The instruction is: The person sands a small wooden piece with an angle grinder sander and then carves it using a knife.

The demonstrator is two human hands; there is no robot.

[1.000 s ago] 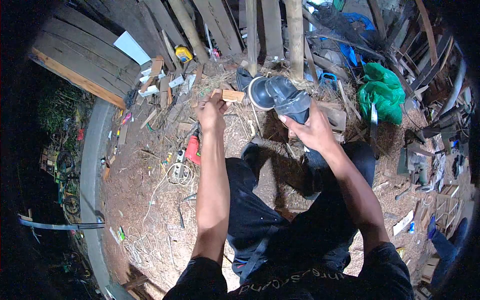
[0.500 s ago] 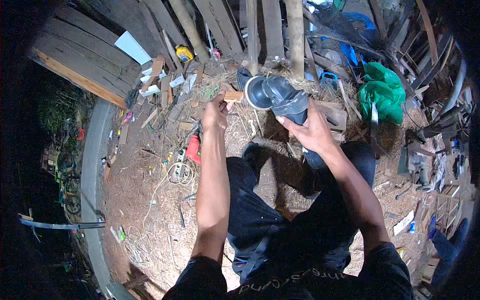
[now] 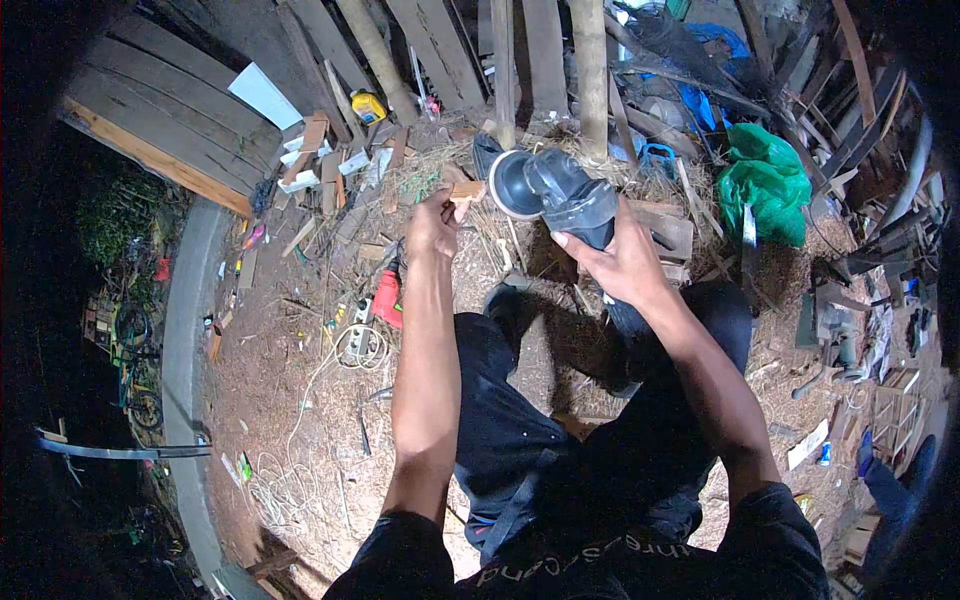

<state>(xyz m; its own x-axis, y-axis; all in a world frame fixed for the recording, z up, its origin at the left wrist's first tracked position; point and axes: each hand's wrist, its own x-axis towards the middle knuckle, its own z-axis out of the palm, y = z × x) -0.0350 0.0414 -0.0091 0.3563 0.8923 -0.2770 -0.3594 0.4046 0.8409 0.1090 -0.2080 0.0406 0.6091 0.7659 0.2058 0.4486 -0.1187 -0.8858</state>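
Observation:
In the head view my left hand is closed on one end of a small reddish-brown wood block. The block's free end points right, at the rim of a pale round disc, and I cannot tell if they touch. That disc is on the head of a dark angle grinder. My right hand wraps round the grinder's body, thumb along the near side. Whether the disc is spinning does not show.
A red power tool lies left of my legs, beside a white power strip and coiled cord. Wood offcuts and shavings cover the ground. A green plastic bag sits at right, a yellow bottle near the plank wall.
The wood block has turned slightly in my left hand, its free end a little lower at the disc. The grinder and my right hand have hardly moved.

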